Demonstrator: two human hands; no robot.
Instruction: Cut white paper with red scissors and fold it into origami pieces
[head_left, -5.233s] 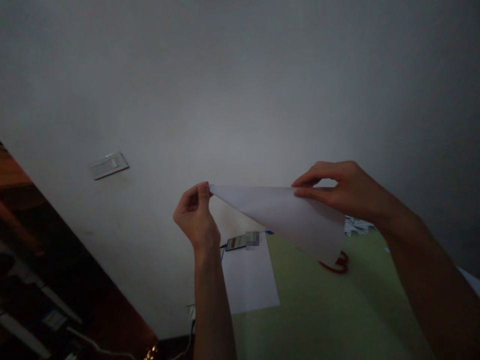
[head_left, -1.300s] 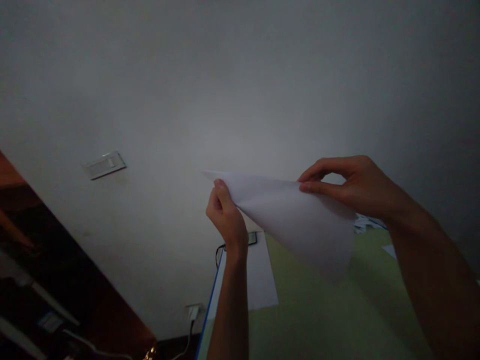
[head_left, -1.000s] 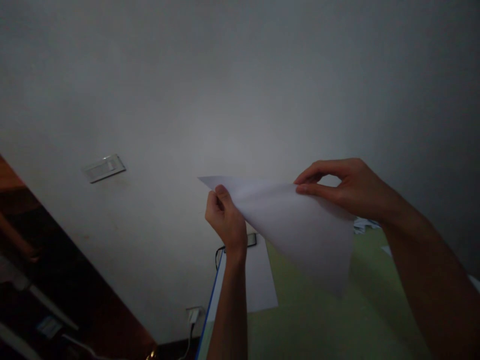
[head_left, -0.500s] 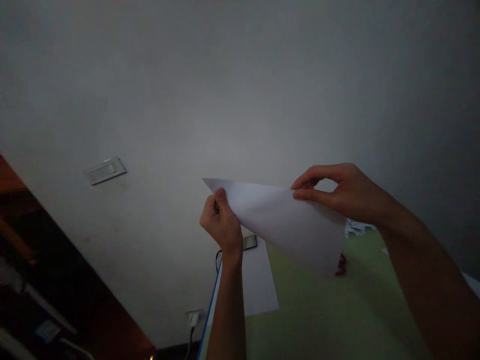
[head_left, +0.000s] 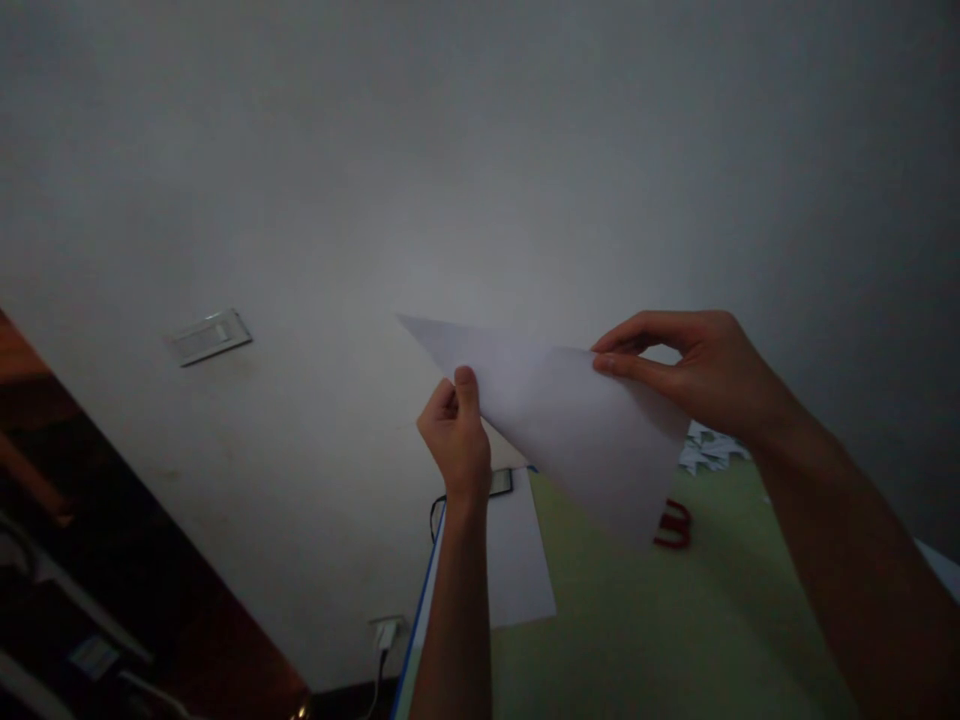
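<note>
A white sheet of paper (head_left: 570,430) is held up in the air above the green table, tilted, with a pointed corner at its upper left. My left hand (head_left: 459,430) is closed on its lower left edge, thumb on top. At the upper right edge, my right hand (head_left: 675,365) pinches the paper between thumb and fingers. Below the paper's right corner, a dark red object (head_left: 675,525), perhaps scissor handles, lies on the table, partly hidden by the sheet.
Another white sheet (head_left: 521,560) lies on the green table (head_left: 675,640), with a dark-framed device (head_left: 501,482) at its top. Cut paper pieces (head_left: 712,448) sit at the table's back right. A wall switch (head_left: 214,337) and a plugged socket (head_left: 386,632) are on the left.
The paper's left corner has risen and the sheet bends more near its top edge. My left hand has shifted slightly right; my right hand is a little higher. More of the red object shows.
</note>
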